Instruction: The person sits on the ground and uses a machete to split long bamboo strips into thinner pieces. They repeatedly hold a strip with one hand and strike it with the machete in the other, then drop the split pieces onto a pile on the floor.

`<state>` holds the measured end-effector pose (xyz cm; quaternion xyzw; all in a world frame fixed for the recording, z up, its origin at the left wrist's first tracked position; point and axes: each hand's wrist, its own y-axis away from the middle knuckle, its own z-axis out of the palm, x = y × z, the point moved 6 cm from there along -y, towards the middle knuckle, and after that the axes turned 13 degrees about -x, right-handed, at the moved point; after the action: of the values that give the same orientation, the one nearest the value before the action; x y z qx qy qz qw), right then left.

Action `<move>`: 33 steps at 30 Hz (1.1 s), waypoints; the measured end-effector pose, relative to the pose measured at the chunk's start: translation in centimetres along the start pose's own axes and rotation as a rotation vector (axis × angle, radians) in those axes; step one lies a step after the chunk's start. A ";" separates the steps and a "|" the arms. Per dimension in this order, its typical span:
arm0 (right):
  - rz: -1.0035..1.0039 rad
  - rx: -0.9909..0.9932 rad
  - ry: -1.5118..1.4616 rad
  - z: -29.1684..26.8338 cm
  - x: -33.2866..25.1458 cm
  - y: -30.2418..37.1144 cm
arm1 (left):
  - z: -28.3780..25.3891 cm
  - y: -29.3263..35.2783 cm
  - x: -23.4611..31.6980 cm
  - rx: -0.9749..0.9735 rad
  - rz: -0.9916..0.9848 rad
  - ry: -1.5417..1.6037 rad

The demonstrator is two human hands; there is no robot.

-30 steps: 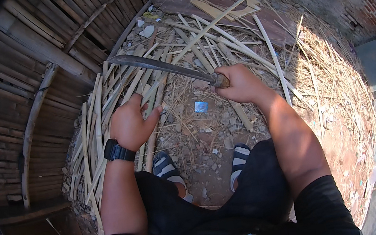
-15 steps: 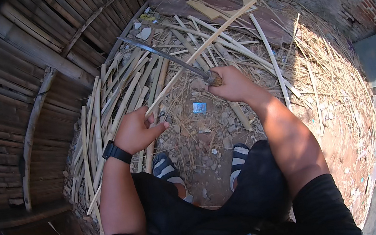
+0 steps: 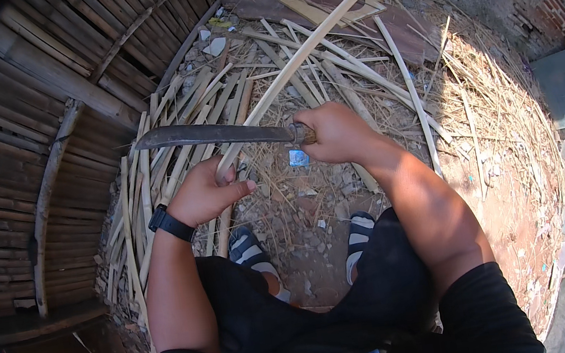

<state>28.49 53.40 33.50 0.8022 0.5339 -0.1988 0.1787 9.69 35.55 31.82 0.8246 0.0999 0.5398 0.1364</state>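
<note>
A long pale bamboo strip (image 3: 308,50) slants away to the far right from my left hand (image 3: 202,193), which is closed round its near end with the thumb sticking out. My right hand (image 3: 337,131) grips the short wooden handle of a machete (image 3: 219,135). Its dark, broad blade points left and lies across the strip just beyond my left hand. Whether the blade touches the strip I cannot tell. A black watch (image 3: 172,223) is on my left wrist.
Many split bamboo strips (image 3: 143,189) lie heaped at the left beside a bamboo wall (image 3: 28,162). Dry shavings (image 3: 496,103) cover the ground at the right. A brown board (image 3: 259,6) and a cut-out panel (image 3: 310,10) lie at the back. My sandalled feet (image 3: 249,246) are below.
The machete's blade has swung toward me and turned, so its broad side now shows. The strip's far end has shifted farther away. Both hands keep their holds.
</note>
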 end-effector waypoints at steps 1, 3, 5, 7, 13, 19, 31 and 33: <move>0.006 -0.030 0.135 0.0 -0.9 -0.2 | 0.4 0.4 0.5 -0.014 -0.013 -0.022; 0.145 0.007 -0.185 0.1 3.9 -0.3 | 1.3 0.9 1.3 -0.047 -0.090 -0.033; 0.236 0.072 -0.342 -0.2 8.6 0.4 | 1.3 -0.1 1.8 -0.073 -0.207 -0.023; 0.254 0.124 -0.373 0.1 10.4 0.8 | 1.0 -0.5 -0.2 -0.060 -0.127 -0.086; 0.035 -0.045 -0.116 0.2 3.6 0.4 | 0.2 0.8 1.2 -0.011 -0.123 -0.093; 0.296 0.233 -0.416 -1.2 13.0 2.1 | 1.1 -0.2 0.5 -0.086 -0.131 -0.068; 0.257 0.110 -0.336 -2.0 8.6 2.1 | 0.5 0.7 0.0 -0.102 -0.182 -0.035; 0.233 0.139 -0.338 -1.8 7.5 2.0 | -0.1 0.4 -0.9 -0.078 -0.151 -0.064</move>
<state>33.20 59.47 31.32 0.8241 0.3849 -0.3448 0.2319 9.29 34.94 31.19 0.8257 0.1363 0.5049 0.2117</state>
